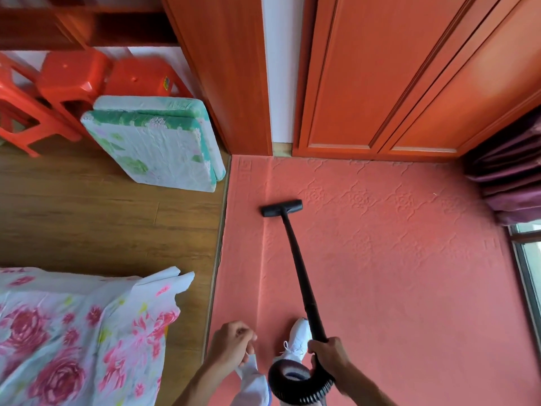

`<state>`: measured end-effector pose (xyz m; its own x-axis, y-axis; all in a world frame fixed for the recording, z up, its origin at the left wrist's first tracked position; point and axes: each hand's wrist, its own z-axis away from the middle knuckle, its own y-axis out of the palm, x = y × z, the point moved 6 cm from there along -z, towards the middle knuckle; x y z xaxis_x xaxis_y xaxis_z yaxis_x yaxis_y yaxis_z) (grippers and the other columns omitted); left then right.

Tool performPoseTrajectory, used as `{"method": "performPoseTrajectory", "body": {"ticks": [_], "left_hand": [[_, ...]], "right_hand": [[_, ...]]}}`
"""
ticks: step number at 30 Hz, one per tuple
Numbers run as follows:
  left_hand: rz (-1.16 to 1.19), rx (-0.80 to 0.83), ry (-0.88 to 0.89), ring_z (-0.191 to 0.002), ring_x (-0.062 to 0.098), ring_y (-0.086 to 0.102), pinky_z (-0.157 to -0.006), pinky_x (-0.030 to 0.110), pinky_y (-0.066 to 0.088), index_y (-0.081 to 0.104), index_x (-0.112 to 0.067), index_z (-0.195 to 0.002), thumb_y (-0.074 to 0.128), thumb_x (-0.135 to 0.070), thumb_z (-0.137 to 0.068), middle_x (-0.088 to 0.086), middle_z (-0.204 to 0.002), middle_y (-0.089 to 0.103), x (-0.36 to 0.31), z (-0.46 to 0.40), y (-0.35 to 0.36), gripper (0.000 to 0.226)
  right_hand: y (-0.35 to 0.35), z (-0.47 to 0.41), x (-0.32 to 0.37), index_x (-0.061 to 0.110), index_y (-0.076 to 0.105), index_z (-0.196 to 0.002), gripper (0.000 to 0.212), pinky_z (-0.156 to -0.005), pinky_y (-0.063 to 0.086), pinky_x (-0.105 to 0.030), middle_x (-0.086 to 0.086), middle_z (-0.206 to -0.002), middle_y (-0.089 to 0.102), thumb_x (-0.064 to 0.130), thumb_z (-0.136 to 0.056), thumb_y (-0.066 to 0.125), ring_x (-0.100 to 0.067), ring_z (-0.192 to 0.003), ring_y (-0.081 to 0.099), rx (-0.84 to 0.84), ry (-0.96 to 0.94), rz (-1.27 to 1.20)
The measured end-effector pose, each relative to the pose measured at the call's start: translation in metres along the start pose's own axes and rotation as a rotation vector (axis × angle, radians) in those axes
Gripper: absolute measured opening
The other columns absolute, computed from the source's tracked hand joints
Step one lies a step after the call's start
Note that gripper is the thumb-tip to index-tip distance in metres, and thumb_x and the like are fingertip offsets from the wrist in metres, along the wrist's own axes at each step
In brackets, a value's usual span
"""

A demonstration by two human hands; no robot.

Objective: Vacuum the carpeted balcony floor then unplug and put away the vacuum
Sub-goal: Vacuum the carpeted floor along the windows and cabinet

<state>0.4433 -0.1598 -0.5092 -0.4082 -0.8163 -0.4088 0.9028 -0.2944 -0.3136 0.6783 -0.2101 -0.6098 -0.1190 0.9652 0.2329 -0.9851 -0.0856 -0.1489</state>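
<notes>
Head view: right hand (329,354) fingers curl round black vacuum wand (298,265); left hand (231,345) pinches white cloth (251,376).

Right hand (329,354): grips the black vacuum wand (301,272) at its near end; ribbed hose (295,385) loops below
Floor head (281,207): flat on the red carpet (395,259)
Left hand (231,345): pinches white cloth (251,376)
Shoe (298,336): white; beside the wand

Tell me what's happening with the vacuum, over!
Right hand grips vacuum wand. Left hand pinches white cloth. Nozzle flat on carpet, path ahead open.
</notes>
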Motion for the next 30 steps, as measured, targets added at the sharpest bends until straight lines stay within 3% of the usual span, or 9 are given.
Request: {"method": "performPoseTrajectory", "body": {"ticks": [7, 11, 15, 18, 21, 24, 30], "left_hand": [[0.059, -0.025, -0.019, -0.048, 0.021, 0.053, -0.045, 0.025, 0.04, 0.067, 0.004, -0.083, 0.051, -0.003, -0.09, 0.012, -0.06, 0.064, -0.02, 0.002, -0.004, 0.019], [0.07, -0.01, 0.017, -0.048, 0.021, 0.055, -0.045, 0.023, 0.043, 0.066, 0.006, -0.085, 0.052, -0.004, -0.09, 0.012, -0.06, 0.065, -0.046, 0.001, 0.008, 0.018], [0.038, 0.069, 0.082, -0.049, 0.018, 0.057, -0.046, 0.024, 0.046, 0.067, -0.002, -0.08, 0.052, -0.007, -0.089, 0.008, -0.061, 0.066, -0.085, 0.006, 0.03, 0.018], [-0.016, 0.141, 0.147, -0.048, 0.018, 0.055, -0.044, 0.022, 0.045, 0.067, -0.005, -0.081, 0.05, -0.007, -0.089, 0.007, -0.062, 0.064, -0.118, 0.007, 0.052, 0.019], [-0.085, 0.21, 0.197, -0.045, 0.017, 0.053, -0.044, 0.022, 0.044, 0.065, -0.007, -0.078, 0.049, -0.007, -0.087, 0.006, -0.06, 0.063, -0.143, 0.002, 0.074, 0.019], [-0.128, 0.272, 0.214, -0.043, 0.017, 0.053, -0.044, 0.023, 0.045, 0.065, -0.009, -0.075, 0.049, -0.008, -0.086, 0.006, -0.059, 0.062, -0.156, -0.01, 0.093, 0.019], [-0.199, 0.411, 0.203, -0.048, 0.021, 0.054, -0.045, 0.023, 0.044, 0.067, -0.003, -0.083, 0.051, -0.007, -0.087, 0.01, -0.064, 0.062, -0.169, -0.02, 0.097, 0.017]], "right_hand": [[0.016, -0.03, 0.104, -0.002, 0.056, -0.099, 0.027, -0.045, 0.049, -0.024, -0.011, -0.065, 0.057, 0.003, -0.074, 0.065, -0.024, -0.047, 0.06, -0.021, -0.037, -0.11], [-0.002, -0.024, 0.111, -0.001, 0.058, -0.089, 0.021, -0.053, 0.056, -0.032, -0.011, -0.064, 0.059, 0.003, -0.07, 0.064, -0.028, -0.052, 0.063, -0.085, -0.033, -0.165], [-0.032, 0.012, 0.053, -0.003, 0.062, -0.076, 0.016, -0.044, 0.043, -0.026, -0.01, -0.053, 0.054, 0.009, -0.067, 0.068, -0.022, -0.04, 0.052, -0.107, 0.034, -0.292], [-0.056, 0.042, 0.003, -0.005, 0.059, -0.075, 0.006, -0.047, 0.044, -0.03, -0.01, -0.047, 0.048, -0.001, -0.077, 0.062, -0.022, -0.038, 0.047, -0.129, 0.09, -0.415], [-0.077, 0.063, -0.018, -0.003, 0.055, -0.071, 0.009, -0.046, 0.043, -0.03, -0.01, -0.044, 0.044, -0.005, -0.078, 0.059, -0.021, -0.036, 0.043, -0.2, 0.119, -0.469], [-0.081, 0.072, -0.018, -0.003, 0.054, -0.069, 0.01, -0.041, 0.044, -0.028, -0.011, -0.047, 0.044, -0.005, -0.079, 0.057, -0.021, -0.034, 0.043, -0.233, 0.127, -0.508], [-0.053, 0.061, 0.017, -0.003, 0.055, -0.073, 0.006, -0.05, 0.049, -0.033, -0.009, -0.043, 0.046, -0.002, -0.075, 0.061, -0.022, -0.035, 0.046, -0.288, 0.167, -0.648]]}}
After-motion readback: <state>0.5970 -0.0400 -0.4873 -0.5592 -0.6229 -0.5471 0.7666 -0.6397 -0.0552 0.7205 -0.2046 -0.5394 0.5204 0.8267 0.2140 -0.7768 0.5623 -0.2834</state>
